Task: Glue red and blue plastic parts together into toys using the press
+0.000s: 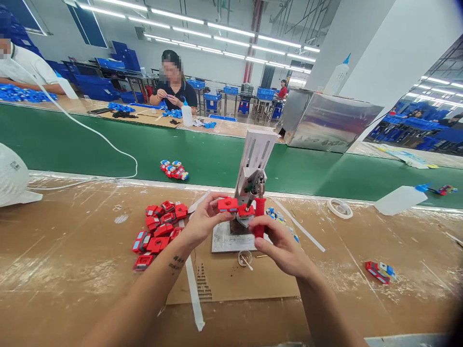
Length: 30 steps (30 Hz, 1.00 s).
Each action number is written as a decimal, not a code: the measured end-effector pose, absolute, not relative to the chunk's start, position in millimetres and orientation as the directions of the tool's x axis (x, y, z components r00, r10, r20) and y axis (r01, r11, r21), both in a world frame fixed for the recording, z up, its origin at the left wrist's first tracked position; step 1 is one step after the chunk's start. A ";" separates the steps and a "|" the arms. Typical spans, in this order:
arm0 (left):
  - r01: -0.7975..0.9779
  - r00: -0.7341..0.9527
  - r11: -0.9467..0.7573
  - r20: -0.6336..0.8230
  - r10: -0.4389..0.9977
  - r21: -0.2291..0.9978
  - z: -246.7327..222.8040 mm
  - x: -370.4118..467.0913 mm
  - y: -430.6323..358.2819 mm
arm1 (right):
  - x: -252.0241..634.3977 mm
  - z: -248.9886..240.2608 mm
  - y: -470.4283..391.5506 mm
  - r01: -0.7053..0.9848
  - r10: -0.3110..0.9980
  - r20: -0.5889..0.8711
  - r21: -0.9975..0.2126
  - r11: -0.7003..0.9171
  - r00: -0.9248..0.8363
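Between the thumb and fingers of my left hand (pixel 207 219) is a red plastic part (pixel 227 205), held just left of the metal toggle press (pixel 257 180). My right hand (pixel 273 236) is wrapped round the press's red handle (pixel 259 217), which points down. Another red part (pixel 246 211) sits under the press's plunger, on the fixture above the metal base plate (pixel 224 243). A pile of red parts (pixel 158 245) lies left of the press, partly beside my left forearm. Behind my right hand, small blue, white and yellow pieces (pixel 277 214) show in part.
A small round cup (pixel 245 259) with swabs stands before the press on cardboard (pixel 253 284). Tape roll (pixel 340 208), white bottle (pixel 400 200) and a red-blue assembly (pixel 379 271) lie right. Beyond, a green belt (pixel 213 154) carries assemblies (pixel 174 169); people sit across it.
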<state>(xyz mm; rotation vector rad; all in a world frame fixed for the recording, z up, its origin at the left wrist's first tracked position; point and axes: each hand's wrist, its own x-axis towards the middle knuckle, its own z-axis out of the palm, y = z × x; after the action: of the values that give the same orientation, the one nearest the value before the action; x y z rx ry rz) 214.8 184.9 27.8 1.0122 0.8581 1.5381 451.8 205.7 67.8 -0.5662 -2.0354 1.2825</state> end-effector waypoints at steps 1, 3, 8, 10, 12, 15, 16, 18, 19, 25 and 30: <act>-0.341 -0.025 -0.198 0.202 0.979 0.919 27.0 217.7 189.0 | 457.0 75.3 201.2 -0.043 0.656 0.316 -0.917 0.396 -0.686; -0.288 0.072 -0.201 0.230 0.971 0.936 24.9 221.7 194.7 | 464.0 97.1 196.3 -0.158 0.653 0.373 -0.918 0.365 -0.659; -0.259 0.157 -0.176 0.221 0.962 0.950 21.8 221.0 201.3 | 435.8 176.5 230.9 -0.297 0.630 0.539 -0.839 0.455 -0.558; -0.239 0.179 -0.176 0.221 0.959 0.955 22.5 219.2 202.4 | 420.8 195.9 254.8 -0.304 0.627 0.596 -0.800 0.517 -0.502; -0.208 0.194 -0.175 0.216 0.957 0.962 23.7 217.9 202.9 | 417.2 192.3 272.5 -0.260 0.638 0.664 -0.744 0.615 -0.390; -0.182 0.196 -0.188 0.223 0.955 0.965 25.8 217.2 203.2 | 431.6 140.8 280.2 -0.122 0.695 0.685 -0.726 0.677 -0.218; -0.177 0.197 -0.193 0.227 0.954 0.965 26.6 217.2 203.2 | 437.7 116.3 279.3 -0.028 0.762 0.606 -0.786 0.617 -0.231; -0.156 0.196 -0.204 0.233 0.953 0.966 28.6 217.3 203.4 | 444.9 67.8 276.2 0.163 0.833 0.373 -0.868 0.468 -0.409; -0.137 0.193 -0.208 0.232 0.953 0.968 29.7 217.3 203.4 | 445.0 47.4 275.0 0.212 0.814 0.270 -0.880 0.426 -0.514; -0.013 0.163 -0.209 0.208 0.964 0.978 27.2 212.6 203.3 | 422.3 6.5 278.5 0.242 0.788 0.185 -0.889 0.390 -0.587; 0.061 0.104 -0.173 0.167 0.980 0.983 11.6 202.5 212.2 | 411.0 0.1 291.9 0.310 0.788 0.170 -0.855 0.417 -0.592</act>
<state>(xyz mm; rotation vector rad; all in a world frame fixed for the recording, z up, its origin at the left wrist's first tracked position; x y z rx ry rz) 202.5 212.2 11.6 1.4319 1.0999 1.2242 411.0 291.9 0.1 -0.9269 -2.1099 1.1041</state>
